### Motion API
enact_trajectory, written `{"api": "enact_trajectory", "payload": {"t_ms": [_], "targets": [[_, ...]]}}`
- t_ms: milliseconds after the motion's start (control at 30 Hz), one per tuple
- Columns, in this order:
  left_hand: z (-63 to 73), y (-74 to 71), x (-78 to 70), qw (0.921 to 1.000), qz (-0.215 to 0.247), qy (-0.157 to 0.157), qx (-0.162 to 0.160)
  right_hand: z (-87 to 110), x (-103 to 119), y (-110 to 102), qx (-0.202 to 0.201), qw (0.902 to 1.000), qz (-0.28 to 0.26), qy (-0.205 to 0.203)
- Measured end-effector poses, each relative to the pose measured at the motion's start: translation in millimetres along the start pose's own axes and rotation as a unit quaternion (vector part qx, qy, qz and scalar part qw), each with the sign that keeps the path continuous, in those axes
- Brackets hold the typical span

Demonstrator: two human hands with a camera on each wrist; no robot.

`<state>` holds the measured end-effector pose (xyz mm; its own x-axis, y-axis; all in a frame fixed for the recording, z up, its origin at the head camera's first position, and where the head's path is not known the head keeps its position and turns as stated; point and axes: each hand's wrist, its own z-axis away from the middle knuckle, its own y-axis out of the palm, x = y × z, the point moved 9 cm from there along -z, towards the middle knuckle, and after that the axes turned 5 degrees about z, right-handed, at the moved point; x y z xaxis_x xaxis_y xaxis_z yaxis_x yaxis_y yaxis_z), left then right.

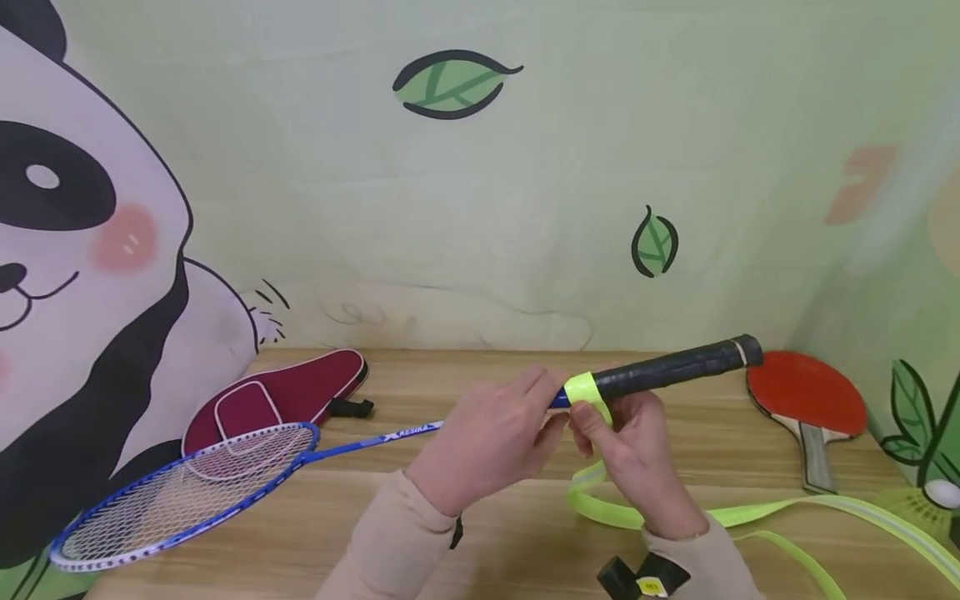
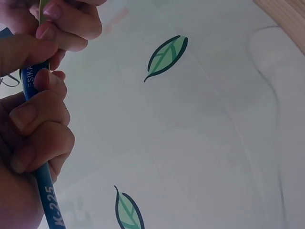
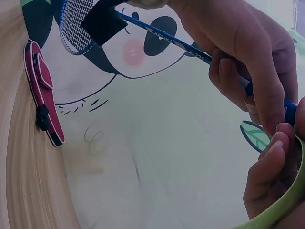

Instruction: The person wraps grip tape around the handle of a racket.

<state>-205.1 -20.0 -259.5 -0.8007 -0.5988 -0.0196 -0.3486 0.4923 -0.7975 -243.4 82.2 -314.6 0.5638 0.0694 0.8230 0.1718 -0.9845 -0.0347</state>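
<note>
A blue badminton racket (image 1: 322,454) is held slantwise above the table, its strung head at the left and its black handle (image 1: 667,372) toward the right. My left hand (image 1: 491,437) grips the shaft just below the handle; the left wrist view shows its fingers curled round the blue shaft (image 2: 44,179). With thumb and fingers, my right hand (image 1: 633,454) pinches a neon yellow-green grip tape (image 1: 582,388) where it wraps the handle's lower end. From there the tape's loose length loops down and trails off to the right.
On the wooden table (image 1: 525,533) a maroon paddle case (image 1: 300,392) lies at the back left, partly behind the racket head. A red table tennis paddle (image 1: 806,392) lies at the back right. A shuttlecock (image 1: 926,504) is at the right edge. A panda-printed cloth (image 1: 525,192) hangs behind.
</note>
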Motion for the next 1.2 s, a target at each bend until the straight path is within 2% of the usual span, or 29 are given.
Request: {"api": "enact_trajectory", "payload": {"t_ms": [167,333,500,633,733,833,933,1100,1200], "targets": [[-1.2,-2.1,-0.8,0.9989,-0.043,0.006,-0.016,0.9,0.1,0.1,0.002,0.9998,0.006,0.017],[-1.5,-4.5,-1.5,0.9971,-0.072,0.012,-0.020,1.9,-2.7,-1.5,-0.009,0.9989,-0.017,0.043],[-0.9,-3.2,-1.3,0.9951,-0.095,0.018,-0.021,2.0,-5.1,0.4,0.012,0.9973,-0.045,0.056],[-1.4,-3.5,-1.9,0.9942,-0.103,0.019,-0.024,1.6,-3.5,4.5,0.036,0.9956,-0.074,0.045],[-2.1,-4.6,-2.3,0.9937,-0.108,0.019,-0.026,1.3,-4.6,7.8,0.044,0.9916,-0.106,0.059],[-2.2,-6.1,-2.1,0.9937,-0.107,0.015,-0.029,1.1,-7.7,9.2,0.038,0.9874,-0.129,0.083],[-2.1,-6.9,-1.8,0.9946,-0.098,0.010,-0.033,1.0,-9.1,8.9,0.024,0.9868,-0.135,0.086],[-0.7,-8.9,-5.8,0.9916,-0.108,0.034,-0.062,0.2,-8.1,8.7,0.006,0.9879,-0.134,0.078],[0.9,-10.2,-8.1,0.9873,-0.123,0.055,-0.084,-0.3,-8.0,9.6,0.010,0.9876,-0.135,0.080]]}}
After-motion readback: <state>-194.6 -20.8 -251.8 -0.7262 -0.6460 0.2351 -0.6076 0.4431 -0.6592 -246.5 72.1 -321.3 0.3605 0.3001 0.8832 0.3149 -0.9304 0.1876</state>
